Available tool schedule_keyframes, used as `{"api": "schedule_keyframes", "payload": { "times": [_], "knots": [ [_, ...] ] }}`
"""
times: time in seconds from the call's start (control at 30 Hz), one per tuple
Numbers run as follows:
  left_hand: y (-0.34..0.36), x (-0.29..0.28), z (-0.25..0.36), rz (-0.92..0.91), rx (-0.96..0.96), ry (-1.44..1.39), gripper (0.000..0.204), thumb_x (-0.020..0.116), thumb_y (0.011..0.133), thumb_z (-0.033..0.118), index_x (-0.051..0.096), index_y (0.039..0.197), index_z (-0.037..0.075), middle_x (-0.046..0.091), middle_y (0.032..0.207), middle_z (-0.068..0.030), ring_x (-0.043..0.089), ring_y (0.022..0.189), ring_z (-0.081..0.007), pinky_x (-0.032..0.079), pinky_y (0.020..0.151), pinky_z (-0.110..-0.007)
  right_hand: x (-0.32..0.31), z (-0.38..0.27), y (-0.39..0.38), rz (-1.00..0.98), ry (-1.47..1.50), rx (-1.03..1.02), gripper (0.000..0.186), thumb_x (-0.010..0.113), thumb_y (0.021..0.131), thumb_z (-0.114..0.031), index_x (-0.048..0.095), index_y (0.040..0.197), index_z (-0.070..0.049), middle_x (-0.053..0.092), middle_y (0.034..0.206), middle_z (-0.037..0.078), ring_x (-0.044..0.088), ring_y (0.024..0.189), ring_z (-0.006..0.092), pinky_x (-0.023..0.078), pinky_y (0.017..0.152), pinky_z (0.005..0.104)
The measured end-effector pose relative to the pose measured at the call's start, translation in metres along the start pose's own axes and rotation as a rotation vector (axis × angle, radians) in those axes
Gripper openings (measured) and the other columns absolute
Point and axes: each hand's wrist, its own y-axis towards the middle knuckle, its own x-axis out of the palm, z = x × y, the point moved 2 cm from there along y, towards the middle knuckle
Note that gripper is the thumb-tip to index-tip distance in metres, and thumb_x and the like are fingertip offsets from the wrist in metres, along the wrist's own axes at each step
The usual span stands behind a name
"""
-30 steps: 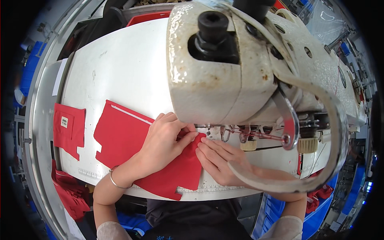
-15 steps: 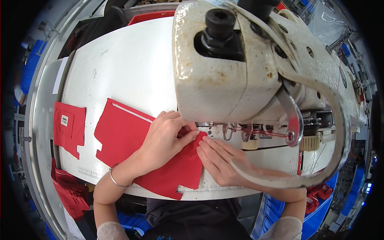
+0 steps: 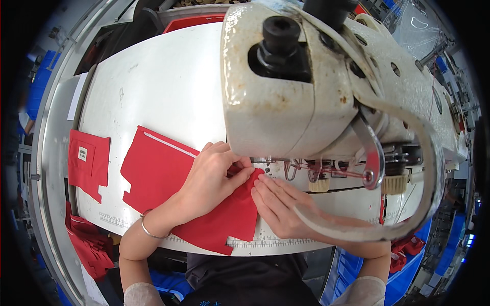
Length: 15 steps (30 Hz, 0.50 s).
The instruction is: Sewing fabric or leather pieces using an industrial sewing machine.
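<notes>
A red fabric piece point(image 3: 217, 224) lies on the white table beside the head of a sewing machine point(image 3: 275, 112). My left hand point(image 3: 217, 171) pinches its upper edge between thumb and fingers, close under the machine head. Right beside it, my right hand point(image 3: 278, 204) has its fingers pressed together on the same edge, fingertips at the fabric's top corner. Toward the left, the red cloth continues as a flat panel point(image 3: 155, 168) with a white strip along its upper edge; my left hand covers where the two parts meet. The needle area is hidden behind the machine head.
A smaller red piece with a pale label point(image 3: 88, 158) lies at the table's left. More red pieces point(image 3: 89, 245) hang off the left edge. A blue bin point(image 3: 408, 260) with red cloth stands at lower right. A ruler strip point(image 3: 275, 241) runs along the near table edge.
</notes>
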Motion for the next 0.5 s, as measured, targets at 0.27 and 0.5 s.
{"api": "schedule_keyframes", "payload": {
  "times": [0.27, 0.5],
  "knots": [
    [0.023, -0.001, -0.01, -0.003, 0.128, -0.01, 0.017, 0.065, 0.074, 0.0, 0.061, 0.09, -0.003, 0.063, 0.085, -0.0164, 0.06, 0.077, -0.0305, 0.048, 0.07, -0.037, 0.008, 0.022, -0.006, -0.1, -0.268, -0.108, 0.036, 0.055, 0.076, -0.014, 0.059, 0.108, 0.002, 0.06, 0.108, 0.017, 0.059, 0.101, 0.0252, 0.051, 0.085, 0.0373],
    [0.021, 0.008, -0.036, 0.009, 0.003, -0.206, 0.02, 0.062, 0.077, -0.004, 0.06, 0.097, -0.002, 0.065, 0.092, -0.0127, 0.062, 0.084, -0.0217, 0.05, 0.07, -0.032, -0.008, 0.034, 0.005, -0.137, -0.152, -0.011, 0.041, 0.054, 0.087, -0.021, 0.05, 0.125, -0.009, 0.052, 0.126, 0.007, 0.048, 0.118, 0.0194, 0.039, 0.1, 0.034]
  ]
}}
